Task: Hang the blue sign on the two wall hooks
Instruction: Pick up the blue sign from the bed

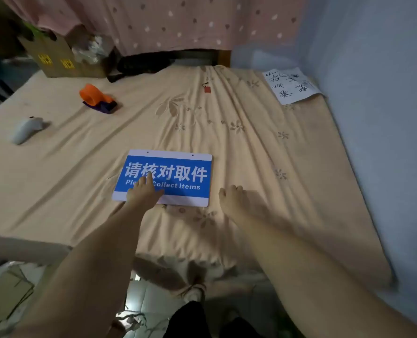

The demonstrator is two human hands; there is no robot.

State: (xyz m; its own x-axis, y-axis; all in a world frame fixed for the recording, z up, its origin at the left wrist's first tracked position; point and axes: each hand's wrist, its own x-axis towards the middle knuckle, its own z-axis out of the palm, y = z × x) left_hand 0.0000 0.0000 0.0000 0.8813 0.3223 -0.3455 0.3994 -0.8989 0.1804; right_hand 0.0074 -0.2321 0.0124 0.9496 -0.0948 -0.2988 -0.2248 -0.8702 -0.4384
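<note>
From the head camera I look down on a bed covered with a wrinkled peach sheet (251, 147) stitched with faint flowers. Far to the left on it lies an orange tape dispenser (97, 98) with a dark purple base, and nearer the left edge a pale grey handheld controller (27, 129) lies on its side, well apart from the sign. At the head of the bed I see a cardboard box (56, 57) with yellow markings, a crumpled clear plastic bag (90, 51) just beside it, and something black (141, 63) against a pink spotted curtain (166, 23). A small red tag (207, 89) on a dark cord lies in the folds further up the sheet. In the far right corner a white sheet of paper (291, 85) with handwritten characters lies against the pale blue wall (378, 93). Nothing lies between my hands and the sign; I cannot make out any hooks. The blue sign (175, 178) lies flat on the sheet, around the middle of the bed, face up. It is a rectangle with white bands along top and bottom, white Chinese characters, English lettering below partly covered by my hand, and two small holes in the top band. My left hand (143, 192) rests on the sign's lower left part, fingers spread flat, gripping nothing. My right hand (232, 198) lies on the sheet just beside the sign's lower right corner, fingers loosely spread, also gripping nothing.
</note>
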